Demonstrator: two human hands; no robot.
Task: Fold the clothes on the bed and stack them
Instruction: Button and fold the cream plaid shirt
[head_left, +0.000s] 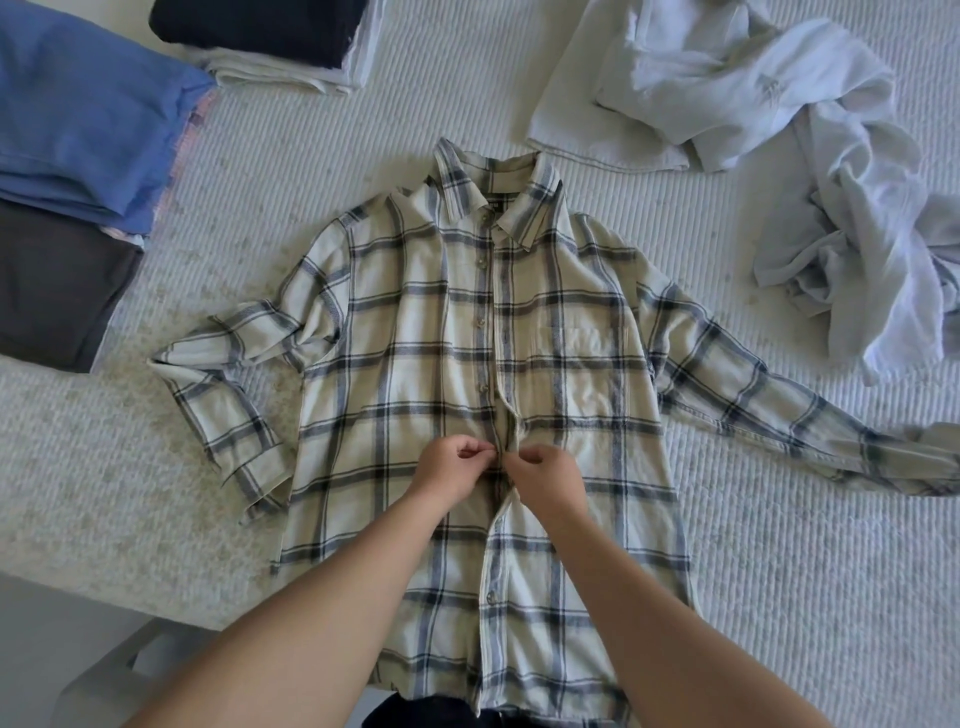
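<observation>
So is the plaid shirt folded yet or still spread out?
Spread out. The plaid shirt lies flat, front up, on the bed, both sleeves out sideways; the left hand and right hand pinch its button placket.

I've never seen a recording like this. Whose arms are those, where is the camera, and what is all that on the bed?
There is no machine here: a person wears one wide-angle camera on the head, looking down at their own bare arms. The white ribbed bedcover holds a cream and navy plaid button-up shirt, spread flat with its front up. The left hand and right hand both pinch the shirt's front strip at mid-height, seemingly at a button. Far left lies a folded stack, blue fabric beside dark grey. At the top is a black and white folded pile. Top right is a heap of unfolded white clothes.
</observation>
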